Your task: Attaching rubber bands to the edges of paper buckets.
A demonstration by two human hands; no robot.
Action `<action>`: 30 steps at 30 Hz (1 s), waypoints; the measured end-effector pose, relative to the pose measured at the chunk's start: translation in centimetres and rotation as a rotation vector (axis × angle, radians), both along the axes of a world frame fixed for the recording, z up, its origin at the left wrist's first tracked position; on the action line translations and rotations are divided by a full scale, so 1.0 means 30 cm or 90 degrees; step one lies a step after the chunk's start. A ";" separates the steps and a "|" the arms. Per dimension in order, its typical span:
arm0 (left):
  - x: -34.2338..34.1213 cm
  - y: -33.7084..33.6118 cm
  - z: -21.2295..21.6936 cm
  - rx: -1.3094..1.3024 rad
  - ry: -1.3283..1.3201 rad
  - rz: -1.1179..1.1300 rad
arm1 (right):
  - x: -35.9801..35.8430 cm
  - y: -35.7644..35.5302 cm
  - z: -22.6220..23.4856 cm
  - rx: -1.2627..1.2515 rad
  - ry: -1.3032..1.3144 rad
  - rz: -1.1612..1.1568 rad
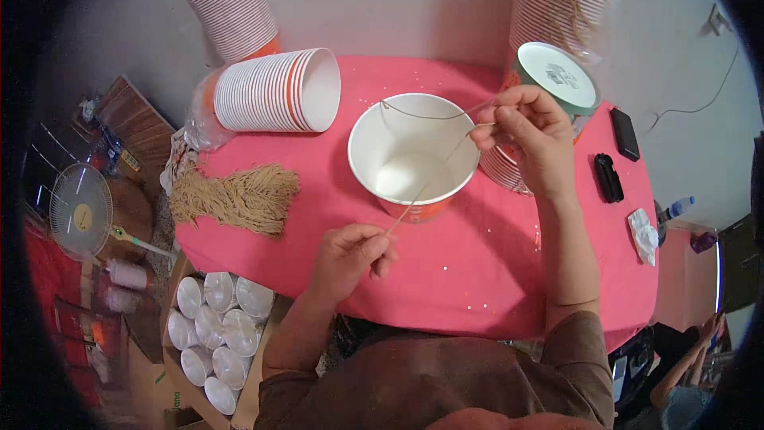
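A large white paper bucket (374, 150) with an orange outer base stands upright before me on the pink-covered table. A thin tan cord (426, 117) leaves its rim at the upper left and sags across the mouth to my right hand (527, 137). That hand is closed, pinching the cord above the bucket's right rim. My left hand (348, 261), nearer me, pinches a cord strand in front of the bucket; this strand slants over the opening toward the right hand. A bundle of tan cords (235, 197) lies on the table at the left.
Nested buckets (263, 95) lie on their side at the back left, with tall stacks (231, 4) behind. A lidded tub (557, 80), black case (608, 178), phone-like slab (625, 134) and tissue (643, 236) sit right. A carton (259, 342) of clear cups stands lower left.
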State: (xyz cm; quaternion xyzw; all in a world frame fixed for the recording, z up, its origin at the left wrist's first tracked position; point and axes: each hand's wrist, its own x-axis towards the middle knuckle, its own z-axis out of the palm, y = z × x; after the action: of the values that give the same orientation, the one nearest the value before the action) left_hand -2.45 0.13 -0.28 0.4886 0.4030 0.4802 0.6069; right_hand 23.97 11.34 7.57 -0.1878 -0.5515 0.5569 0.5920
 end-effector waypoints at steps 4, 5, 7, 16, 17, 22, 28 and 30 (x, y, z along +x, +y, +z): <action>-0.006 0.001 0.026 0.074 0.126 0.045 | -0.025 -0.038 0.021 0.279 -0.584 -0.365; -0.001 0.005 0.029 0.074 0.125 0.044 | -0.041 -0.054 0.023 0.279 -0.585 -0.366; 0.022 0.015 0.034 0.225 0.257 0.094 | -0.060 -0.086 0.022 0.416 -0.565 -0.438; 0.101 0.050 0.144 0.490 0.315 0.171 | -0.112 -0.203 0.046 0.149 -0.588 0.134; 0.104 0.057 0.149 0.491 0.314 0.168 | -0.105 -0.186 0.036 0.251 -0.572 0.076; 0.130 0.084 0.143 0.536 0.380 0.170 | -0.083 -0.155 0.030 0.365 -0.529 -0.048; 0.107 0.124 0.067 0.553 0.498 0.190 | -0.001 -0.012 -0.008 0.308 -0.471 -0.148; 0.066 0.155 0.078 0.539 0.481 0.195 | 0.009 0.011 -0.028 0.344 -0.504 -0.154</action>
State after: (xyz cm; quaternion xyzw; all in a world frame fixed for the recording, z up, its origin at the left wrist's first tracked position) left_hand -0.48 4.78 2.07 0.7619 0.4302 0.4743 0.0971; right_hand 24.25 11.66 6.73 -0.2875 -0.8331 0.2074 0.4246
